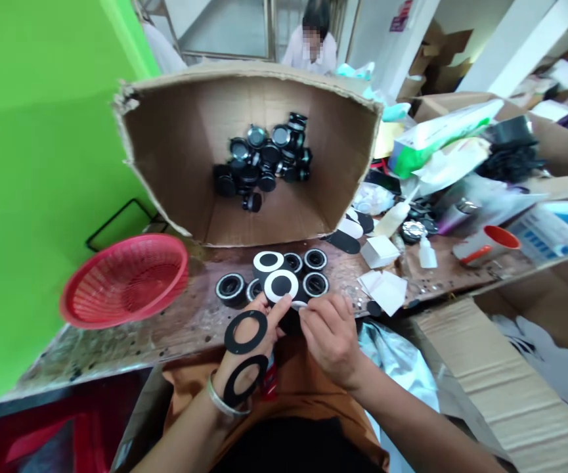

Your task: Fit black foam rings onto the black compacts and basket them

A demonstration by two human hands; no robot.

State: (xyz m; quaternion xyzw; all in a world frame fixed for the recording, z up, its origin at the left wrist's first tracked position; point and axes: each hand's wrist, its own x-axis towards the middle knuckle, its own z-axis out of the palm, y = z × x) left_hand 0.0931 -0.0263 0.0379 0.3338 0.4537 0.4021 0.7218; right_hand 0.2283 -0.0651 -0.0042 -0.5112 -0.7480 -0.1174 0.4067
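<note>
My left hand (259, 328) holds a strip of black ring-shaped stickers (245, 332) that hangs down over my wrist, and its thumb rests beside a round black part topped with a white ring and black centre (281, 286). My right hand (330, 335) pinches a small white piece (299, 305) at the edge of that part. Several round black parts (316, 284) with silver rims stand in a cluster on the worn wooden table (185, 322) just beyond my fingers. Another carries a white ring (268, 261).
A cardboard box (190, 144) lies on its side behind the cluster, holding several black parts (264, 161). A red plastic basket (126, 279) sits left. White paper squares (385, 289), bottles and clutter lie right. A large carton (510, 387) is at my right. A person sits beyond the box.
</note>
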